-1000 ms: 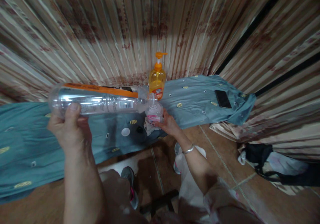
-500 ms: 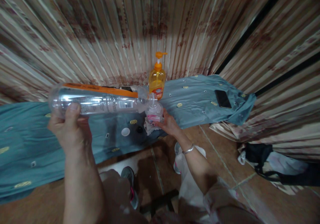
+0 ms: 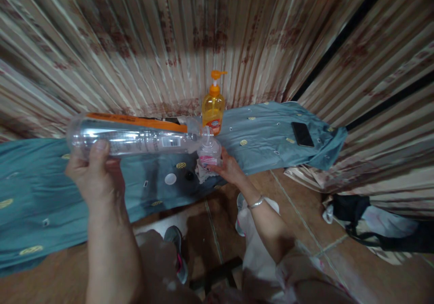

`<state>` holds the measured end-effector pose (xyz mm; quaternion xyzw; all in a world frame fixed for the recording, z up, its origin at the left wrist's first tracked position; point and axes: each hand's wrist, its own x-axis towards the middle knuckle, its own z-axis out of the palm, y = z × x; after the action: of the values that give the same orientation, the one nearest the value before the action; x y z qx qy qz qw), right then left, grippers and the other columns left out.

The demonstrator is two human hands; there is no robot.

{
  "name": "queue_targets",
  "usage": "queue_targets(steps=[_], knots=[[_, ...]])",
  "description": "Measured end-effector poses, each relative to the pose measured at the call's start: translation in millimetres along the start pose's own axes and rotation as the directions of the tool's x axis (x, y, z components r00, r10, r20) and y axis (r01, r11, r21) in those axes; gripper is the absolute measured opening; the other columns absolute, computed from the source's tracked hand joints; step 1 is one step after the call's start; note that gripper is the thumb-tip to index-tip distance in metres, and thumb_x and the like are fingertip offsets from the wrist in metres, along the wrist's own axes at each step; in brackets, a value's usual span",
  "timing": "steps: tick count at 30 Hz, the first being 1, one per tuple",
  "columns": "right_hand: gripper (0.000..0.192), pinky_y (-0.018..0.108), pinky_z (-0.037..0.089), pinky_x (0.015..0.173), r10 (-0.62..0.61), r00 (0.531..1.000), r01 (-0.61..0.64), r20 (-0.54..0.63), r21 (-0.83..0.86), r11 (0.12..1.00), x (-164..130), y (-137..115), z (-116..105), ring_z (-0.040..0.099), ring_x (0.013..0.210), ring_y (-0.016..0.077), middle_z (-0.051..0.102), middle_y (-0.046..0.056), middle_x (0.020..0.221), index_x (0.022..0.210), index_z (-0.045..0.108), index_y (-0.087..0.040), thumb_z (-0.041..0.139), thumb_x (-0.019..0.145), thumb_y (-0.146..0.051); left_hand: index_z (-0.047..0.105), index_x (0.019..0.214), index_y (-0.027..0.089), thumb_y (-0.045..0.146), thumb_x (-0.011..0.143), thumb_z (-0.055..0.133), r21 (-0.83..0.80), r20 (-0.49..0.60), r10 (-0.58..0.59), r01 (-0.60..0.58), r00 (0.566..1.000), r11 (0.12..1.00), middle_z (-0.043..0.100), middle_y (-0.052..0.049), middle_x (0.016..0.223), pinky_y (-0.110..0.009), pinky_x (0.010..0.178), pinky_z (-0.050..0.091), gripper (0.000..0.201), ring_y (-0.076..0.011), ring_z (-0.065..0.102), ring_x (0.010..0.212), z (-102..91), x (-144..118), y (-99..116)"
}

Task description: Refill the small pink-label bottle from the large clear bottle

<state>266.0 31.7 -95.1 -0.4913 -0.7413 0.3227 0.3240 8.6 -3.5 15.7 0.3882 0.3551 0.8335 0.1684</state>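
Note:
My left hand (image 3: 93, 175) grips the base of a large clear plastic bottle (image 3: 135, 136) with an orange label, held on its side. Its mouth meets the top of a small clear bottle (image 3: 209, 152) with a pink label, which stands on the table. My right hand (image 3: 228, 168) holds that small bottle from the right. A crumpled white cloth (image 3: 202, 173) lies under it. A white cap (image 3: 170, 178) and a small dark cap (image 3: 189, 176) rest on the teal tablecloth (image 3: 40, 195) just left of it.
An orange pump bottle of soap (image 3: 213, 107) stands behind the small bottle. A black phone (image 3: 302, 134) lies on the cloth at the right. Striped curtains (image 3: 190, 37) hang behind. A black bag (image 3: 352, 213) lies on the tiled floor at the right.

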Motion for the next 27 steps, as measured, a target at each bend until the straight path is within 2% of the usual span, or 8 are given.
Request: queue_targets(steps=[4,13,27], knots=[[0.057,0.028,0.045,0.065,0.014,1.000,-0.013,0.005,-0.020,1.000,0.0,0.1,0.5,0.062,0.078,0.0200,0.064,0.006,0.093,0.118,0.041,-0.013,0.065,0.074,-0.042,0.065,0.066,0.013,0.022,0.052,0.074,0.012,0.011,-0.008,0.008,1.000,1.000,0.061,-0.002,0.074,-0.045,0.089,0.047,0.019,-0.0142,0.060,0.071,0.4,-0.8,-0.4],[0.058,0.029,0.047,0.067,0.025,1.000,-0.025,0.006,-0.018,1.000,0.4,-0.5,0.1,0.063,0.080,0.0209,0.064,0.008,0.095,0.119,0.041,-0.013,0.065,0.073,-0.041,0.065,0.067,0.017,0.026,0.050,0.073,0.069,-0.028,-0.015,0.017,0.999,0.997,0.059,0.000,0.066,-0.040,0.082,0.050,0.021,-0.0147,0.059,0.068,3.5,-0.8,0.5],[0.058,0.029,0.047,0.068,0.023,1.000,-0.023,0.006,-0.010,1.000,0.1,-2.4,-0.7,0.064,0.083,0.0217,0.065,0.007,0.098,0.119,0.042,-0.013,0.065,0.073,-0.040,0.065,0.068,0.016,0.028,0.053,0.070,0.112,-0.010,0.000,0.001,1.000,0.994,0.061,-0.002,0.071,-0.042,0.086,0.048,0.020,-0.0147,0.059,0.071,3.0,-0.1,-0.1]])
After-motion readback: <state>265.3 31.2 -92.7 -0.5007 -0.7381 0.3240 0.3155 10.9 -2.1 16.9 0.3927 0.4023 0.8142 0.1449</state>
